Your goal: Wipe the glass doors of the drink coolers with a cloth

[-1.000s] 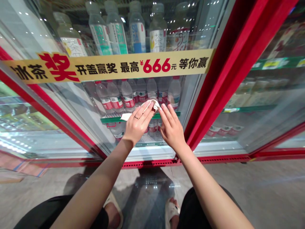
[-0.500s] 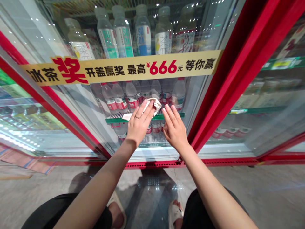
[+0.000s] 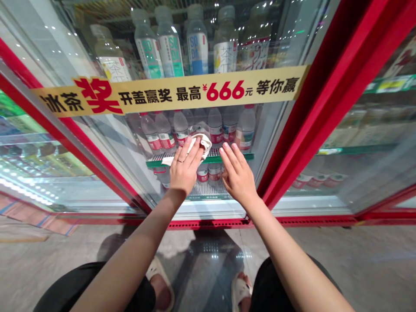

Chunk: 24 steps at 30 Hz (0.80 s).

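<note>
My left hand (image 3: 184, 172) lies over a white cloth (image 3: 206, 144), holding it flat against the glass door (image 3: 282, 41) of a drinks cooler. A ring shows on one finger, and cloth sticks out past the fingertips and on the left side. To its right, my right hand (image 3: 238, 175) is held flat with straight fingers and nothing in it. Its fingertips are at the glass; whether they touch I cannot tell. Behind the glass, water bottles with red labels (image 3: 245, 130) stand on a green-edged shelf (image 3: 242, 157).
A yellow banner (image 3: 191, 92) crosses the door above my hands. Soda bottles (image 3: 196, 43) stand on the shelf behind it. Red frame posts (image 3: 312, 99) flank the door, with neighbouring coolers either side. My feet in light sandals (image 3: 241, 289) are on the grey floor (image 3: 373, 264).
My left hand has slid a little to the left with the cloth beneath it. The right hand stays in nearly the same place.
</note>
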Each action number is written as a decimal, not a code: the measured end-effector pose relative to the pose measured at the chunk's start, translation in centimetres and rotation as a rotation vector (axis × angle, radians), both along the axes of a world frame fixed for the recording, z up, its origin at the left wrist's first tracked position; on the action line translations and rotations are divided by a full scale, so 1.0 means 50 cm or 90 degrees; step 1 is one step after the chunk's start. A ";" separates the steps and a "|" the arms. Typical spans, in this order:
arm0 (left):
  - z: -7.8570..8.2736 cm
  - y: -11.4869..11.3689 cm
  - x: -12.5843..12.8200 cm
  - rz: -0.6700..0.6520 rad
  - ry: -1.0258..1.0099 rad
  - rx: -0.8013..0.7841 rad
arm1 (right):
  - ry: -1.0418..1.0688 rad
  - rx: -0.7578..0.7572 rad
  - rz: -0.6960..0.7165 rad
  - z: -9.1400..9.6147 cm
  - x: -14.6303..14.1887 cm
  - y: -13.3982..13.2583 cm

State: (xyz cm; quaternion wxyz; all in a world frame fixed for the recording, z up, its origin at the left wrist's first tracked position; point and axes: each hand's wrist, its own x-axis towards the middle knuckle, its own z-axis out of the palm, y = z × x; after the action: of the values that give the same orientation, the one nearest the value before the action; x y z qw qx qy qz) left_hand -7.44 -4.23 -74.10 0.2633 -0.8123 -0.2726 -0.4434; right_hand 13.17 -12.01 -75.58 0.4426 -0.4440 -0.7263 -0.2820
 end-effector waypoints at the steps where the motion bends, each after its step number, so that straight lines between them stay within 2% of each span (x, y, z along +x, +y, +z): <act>1: -0.001 0.000 -0.003 -0.002 0.018 0.004 | -0.001 0.002 0.002 0.001 -0.002 0.001; 4: -0.016 0.003 -0.030 -0.009 0.049 0.009 | -0.002 -0.002 0.001 0.003 -0.007 0.001; 8: -0.030 0.007 -0.062 -0.012 0.013 -0.024 | -0.007 -0.018 -0.005 0.004 -0.011 0.000; 12: -0.003 0.004 -0.040 -0.006 -0.033 -0.025 | -0.013 -0.013 -0.007 0.002 -0.013 0.003; 16: 0.029 -0.005 -0.006 -0.006 -0.006 -0.039 | -0.013 0.006 -0.008 0.000 -0.015 0.008; 21: 0.017 -0.010 -0.023 0.009 0.065 -0.029 | -0.008 0.029 -0.018 0.002 -0.015 0.009; 24: 0.007 -0.010 -0.035 0.020 0.039 -0.045 | -0.006 0.039 -0.021 0.004 -0.014 0.007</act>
State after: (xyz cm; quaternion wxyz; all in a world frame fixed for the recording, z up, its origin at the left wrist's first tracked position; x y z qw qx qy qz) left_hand -9.19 -4.74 -73.77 0.2494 -0.8299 -0.2927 -0.4043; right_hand 12.49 -11.68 -75.37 0.4480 -0.4409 -0.7117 -0.3136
